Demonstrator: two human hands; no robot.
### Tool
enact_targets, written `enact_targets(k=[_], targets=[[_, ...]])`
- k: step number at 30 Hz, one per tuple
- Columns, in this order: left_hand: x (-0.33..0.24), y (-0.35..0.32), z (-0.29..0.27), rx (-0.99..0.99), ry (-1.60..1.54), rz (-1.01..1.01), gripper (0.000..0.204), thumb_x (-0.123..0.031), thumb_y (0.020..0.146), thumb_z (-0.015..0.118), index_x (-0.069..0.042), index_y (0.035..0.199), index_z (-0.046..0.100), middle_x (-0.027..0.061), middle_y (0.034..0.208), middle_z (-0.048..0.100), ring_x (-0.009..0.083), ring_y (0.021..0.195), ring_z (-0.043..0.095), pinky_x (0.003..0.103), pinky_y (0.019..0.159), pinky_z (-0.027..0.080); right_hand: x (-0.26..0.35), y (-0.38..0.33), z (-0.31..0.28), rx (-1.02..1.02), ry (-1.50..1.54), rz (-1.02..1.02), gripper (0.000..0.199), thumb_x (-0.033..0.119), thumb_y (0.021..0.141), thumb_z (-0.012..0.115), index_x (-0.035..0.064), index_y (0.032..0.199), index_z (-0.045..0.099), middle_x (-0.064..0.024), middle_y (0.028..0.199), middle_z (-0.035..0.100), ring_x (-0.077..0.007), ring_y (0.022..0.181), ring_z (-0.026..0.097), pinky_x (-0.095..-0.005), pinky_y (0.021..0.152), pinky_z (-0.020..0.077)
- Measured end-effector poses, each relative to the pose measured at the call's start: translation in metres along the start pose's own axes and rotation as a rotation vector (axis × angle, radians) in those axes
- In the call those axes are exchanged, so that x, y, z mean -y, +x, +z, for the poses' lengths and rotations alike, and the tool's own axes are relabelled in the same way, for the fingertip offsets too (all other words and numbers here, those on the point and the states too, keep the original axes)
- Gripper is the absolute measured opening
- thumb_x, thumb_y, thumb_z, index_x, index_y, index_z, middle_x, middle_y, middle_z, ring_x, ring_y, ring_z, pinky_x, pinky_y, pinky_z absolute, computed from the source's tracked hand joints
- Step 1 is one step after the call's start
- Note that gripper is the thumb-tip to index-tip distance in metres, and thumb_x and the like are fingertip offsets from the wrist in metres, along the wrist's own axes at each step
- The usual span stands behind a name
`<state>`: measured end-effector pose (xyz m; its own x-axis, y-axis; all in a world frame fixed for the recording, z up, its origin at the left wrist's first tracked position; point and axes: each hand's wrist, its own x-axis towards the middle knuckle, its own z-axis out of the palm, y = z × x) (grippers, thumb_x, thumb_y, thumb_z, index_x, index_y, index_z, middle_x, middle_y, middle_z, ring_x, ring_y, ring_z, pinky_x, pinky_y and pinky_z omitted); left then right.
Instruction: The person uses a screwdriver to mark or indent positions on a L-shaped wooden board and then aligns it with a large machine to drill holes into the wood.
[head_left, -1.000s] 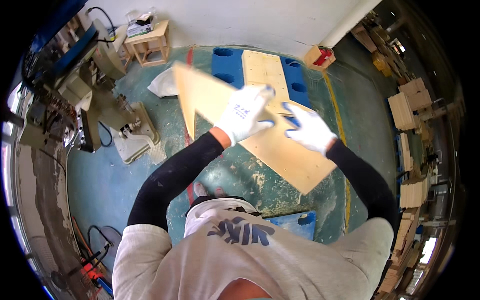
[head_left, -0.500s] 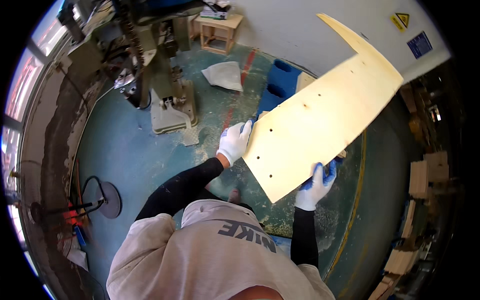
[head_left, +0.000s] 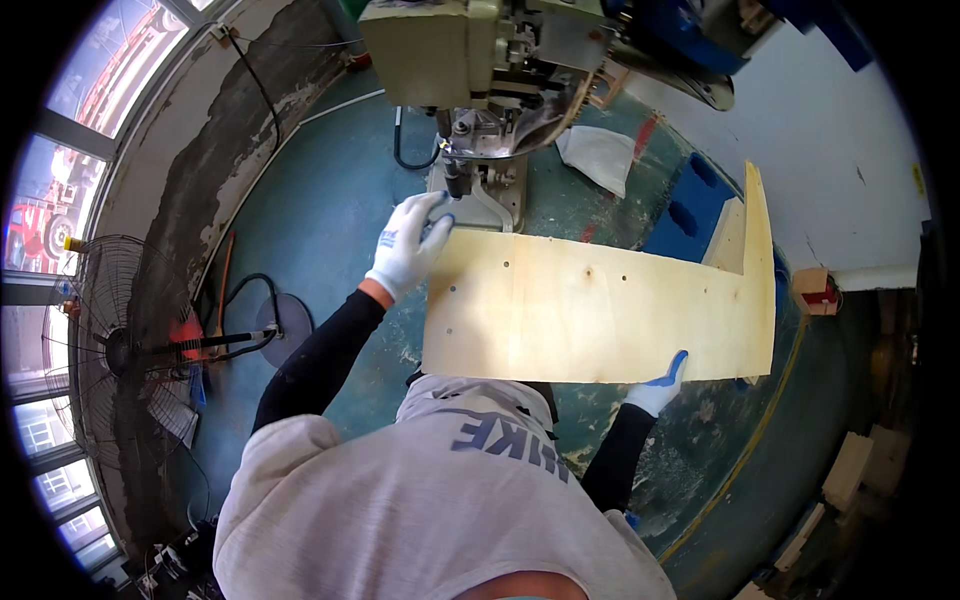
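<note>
The stiff, light, L-shaped plywood panel (head_left: 600, 310) is held level below the green machine (head_left: 470, 60), gripped at its far-left corner by the gloved left hand (head_left: 408, 245) and at its near edge by the right hand (head_left: 660, 385), fingers closed around the edges.

A woodworking workshop is indicated by a heavy green machine (head_left: 470, 60), a paint-worn concrete floor (head_left: 330, 230), a standing fan (head_left: 125, 350), stacked wooden blocks (head_left: 850, 470) and a drilled plywood panel (head_left: 600, 310).

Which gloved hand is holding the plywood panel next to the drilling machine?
The left hand, at the panel's upper left corner; the right hand holds its near edge.
</note>
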<state>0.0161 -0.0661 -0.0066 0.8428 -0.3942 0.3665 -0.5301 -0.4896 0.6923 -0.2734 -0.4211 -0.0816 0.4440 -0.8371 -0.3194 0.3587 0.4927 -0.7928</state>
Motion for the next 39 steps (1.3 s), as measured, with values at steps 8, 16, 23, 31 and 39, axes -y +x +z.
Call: enact_targets(k=[8,16,23,31,39], targets=[[0.011,-0.113,-0.044,0.096,-0.353,-0.565,0.05,-0.024,0.107,0.049,0.002,0.149,0.039,0.0224,0.142,0.055,0.0272,0.134,0.052,0.035,0.11,0.039,-0.045,-0.014,0.071,0.114,0.079,0.056,0.056,0.039,0.107,0.05,0.0016,0.147,0.043,-0.0152,0.145,0.052,-0.0305,0.129,0.053,-0.0446,0.11,0.043],[0.048,-0.084,-0.05,-0.226,-0.178,-0.497,0.046,-0.018,0.106,0.049,0.003,0.147,0.044,0.0215,0.114,0.07,0.0216,0.097,0.066,0.033,0.09,0.051,-0.054,-0.033,0.113,0.179,0.141,0.074,0.05,0.035,0.106,0.052,0.001,0.142,0.049,-0.0143,0.142,0.056,-0.0297,0.127,0.055,-0.044,0.109,0.0438],[0.065,-0.053,-0.07,-0.107,-0.232,-0.475,0.045,-0.017,0.105,0.049,0.002,0.146,0.045,0.0226,0.102,0.07,0.0182,0.088,0.065,0.034,0.085,0.052,-0.073,-0.061,0.119,0.076,0.123,-0.056,0.048,0.034,0.106,0.053,0.0005,0.141,0.051,-0.014,0.139,0.058,-0.0285,0.125,0.057,-0.0431,0.108,0.0448],[0.095,-0.024,-0.069,-0.027,-0.228,-0.312,0.044,-0.015,0.104,0.051,0.003,0.144,0.046,0.0254,0.099,0.069,0.0247,0.086,0.072,0.035,0.078,0.053,-0.087,-0.063,0.127,0.036,0.131,-0.114,0.047,0.035,0.106,0.052,0.0004,0.139,0.052,-0.014,0.136,0.06,-0.0284,0.122,0.058,-0.0431,0.105,0.0472],[0.108,0.02,-0.073,0.204,-0.225,-0.393,0.047,-0.019,0.106,0.048,-0.001,0.148,0.042,0.0296,0.112,0.066,0.039,0.101,0.067,0.037,0.09,0.05,-0.094,-0.038,0.119,0.024,0.153,-0.058,0.047,0.037,0.105,0.053,0.0018,0.137,0.053,-0.0121,0.136,0.06,-0.0282,0.124,0.058,-0.045,0.106,0.0465]])
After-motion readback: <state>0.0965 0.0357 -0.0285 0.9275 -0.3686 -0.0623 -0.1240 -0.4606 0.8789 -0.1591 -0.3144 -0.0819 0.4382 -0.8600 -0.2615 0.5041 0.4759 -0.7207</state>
